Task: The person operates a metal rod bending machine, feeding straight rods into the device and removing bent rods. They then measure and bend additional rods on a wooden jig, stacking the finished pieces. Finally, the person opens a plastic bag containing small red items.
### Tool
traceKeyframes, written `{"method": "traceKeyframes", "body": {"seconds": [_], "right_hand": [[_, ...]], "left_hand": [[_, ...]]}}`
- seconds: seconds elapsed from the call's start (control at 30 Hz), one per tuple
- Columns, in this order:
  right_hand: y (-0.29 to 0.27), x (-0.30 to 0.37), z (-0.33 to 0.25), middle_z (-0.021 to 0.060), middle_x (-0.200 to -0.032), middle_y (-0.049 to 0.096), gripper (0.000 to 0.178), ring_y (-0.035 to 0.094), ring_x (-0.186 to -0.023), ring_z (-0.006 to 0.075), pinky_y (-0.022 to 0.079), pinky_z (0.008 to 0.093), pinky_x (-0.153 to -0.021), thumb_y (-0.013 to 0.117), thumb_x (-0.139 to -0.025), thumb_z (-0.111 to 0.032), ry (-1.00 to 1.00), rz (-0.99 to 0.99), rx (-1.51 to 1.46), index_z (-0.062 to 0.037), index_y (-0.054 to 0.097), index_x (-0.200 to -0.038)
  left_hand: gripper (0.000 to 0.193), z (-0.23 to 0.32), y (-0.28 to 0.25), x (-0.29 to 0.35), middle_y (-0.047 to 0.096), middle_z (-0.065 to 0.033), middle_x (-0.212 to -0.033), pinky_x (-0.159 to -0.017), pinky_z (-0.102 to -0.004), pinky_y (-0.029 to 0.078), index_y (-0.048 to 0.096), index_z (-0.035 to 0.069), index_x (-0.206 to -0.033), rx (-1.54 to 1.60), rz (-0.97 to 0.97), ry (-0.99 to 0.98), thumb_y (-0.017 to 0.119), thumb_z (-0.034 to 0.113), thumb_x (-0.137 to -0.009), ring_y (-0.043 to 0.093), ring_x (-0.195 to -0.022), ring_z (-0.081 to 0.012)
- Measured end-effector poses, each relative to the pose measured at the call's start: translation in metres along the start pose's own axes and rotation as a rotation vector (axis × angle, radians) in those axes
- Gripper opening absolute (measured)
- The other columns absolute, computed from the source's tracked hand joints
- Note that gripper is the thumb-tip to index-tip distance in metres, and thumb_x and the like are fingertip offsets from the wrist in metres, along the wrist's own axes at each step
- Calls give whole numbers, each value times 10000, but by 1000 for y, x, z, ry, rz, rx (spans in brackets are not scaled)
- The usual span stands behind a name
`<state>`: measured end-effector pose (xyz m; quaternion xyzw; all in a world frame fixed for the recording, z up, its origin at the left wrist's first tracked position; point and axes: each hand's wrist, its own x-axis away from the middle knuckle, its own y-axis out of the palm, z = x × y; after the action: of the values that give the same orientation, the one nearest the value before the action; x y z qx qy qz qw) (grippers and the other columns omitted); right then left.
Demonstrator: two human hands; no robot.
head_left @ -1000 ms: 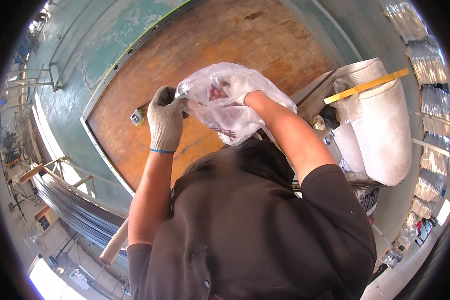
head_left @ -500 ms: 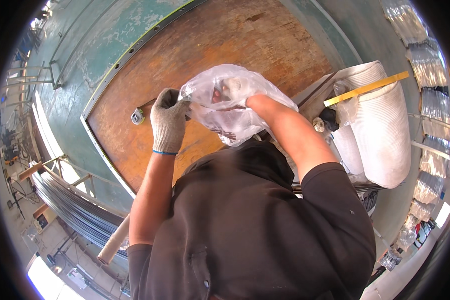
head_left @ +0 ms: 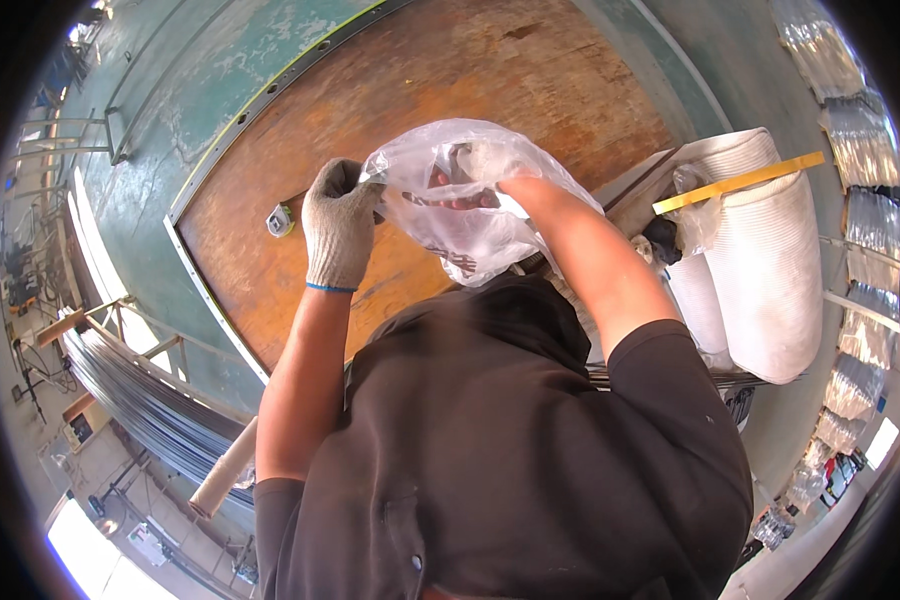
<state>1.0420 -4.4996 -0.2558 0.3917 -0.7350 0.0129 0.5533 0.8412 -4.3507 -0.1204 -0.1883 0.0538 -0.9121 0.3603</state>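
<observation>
A clear, crumpled plastic bag (head_left: 480, 245) is held up in front of my chest, over the brown board. My left hand (head_left: 337, 225), in a knitted grey-white glove with a blue cuff edge, pinches the bag's left rim. From the right, my right hand (head_left: 475, 190) reaches inside the bag. A whitish glove and reddish fingertips show through the film, but folds blur them, so I cannot tell whether they grip anything. On the board to the left of my left hand lies a small tape measure (head_left: 280, 220).
The stained brown board (head_left: 530, 70) rests on a green table, with a metal straightedge (head_left: 240, 120) along its left side. White ribbed rolls (head_left: 760, 260) stand at right, a yellow strip (head_left: 740, 183) across them. Long metal rods (head_left: 160, 405) lie at lower left beside a cardboard tube (head_left: 225, 470).
My right hand has shifted slightly inside the bag, and a white edge now shows at its wrist. The bag's folds have changed shape. My left hand keeps its hold on the rim.
</observation>
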Motion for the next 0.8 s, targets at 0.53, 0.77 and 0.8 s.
{"method": "traceKeyframes", "body": {"seconds": [0.53, 0.77, 0.8], "right_hand": [[19, -5, -18, 116, -802, 774, 251, 699, -581, 205, 535, 318, -479, 687, -978, -293, -149, -130, 608, -81, 806, -1039], [51, 49, -38, 112, -874, 802, 250, 737, -618, 206, 597, 328, -534, 655, -1039, -217, -84, -70, 820, -17, 804, -1034], [38, 35, -34, 110, -876, 806, 267, 737, -610, 207, 596, 331, -527, 656, -1040, -237, -64, -164, 768, -14, 804, -1049]], "left_hand": [[62, -1, 7, -3, 672, -10, -824, -636, -282, 510, 702, 23, -957, 47, -21, 21, 714, 80, -980, 621, -720, -108], [160, -8, 1, -2, 639, 16, -797, -614, -267, 515, 679, 24, -926, 55, 40, -10, 763, 143, -992, 596, -714, -72], [162, -8, 1, -2, 639, 15, -794, -611, -267, 514, 680, 24, -924, 51, 31, -6, 765, 144, -992, 595, -712, -72]]}}
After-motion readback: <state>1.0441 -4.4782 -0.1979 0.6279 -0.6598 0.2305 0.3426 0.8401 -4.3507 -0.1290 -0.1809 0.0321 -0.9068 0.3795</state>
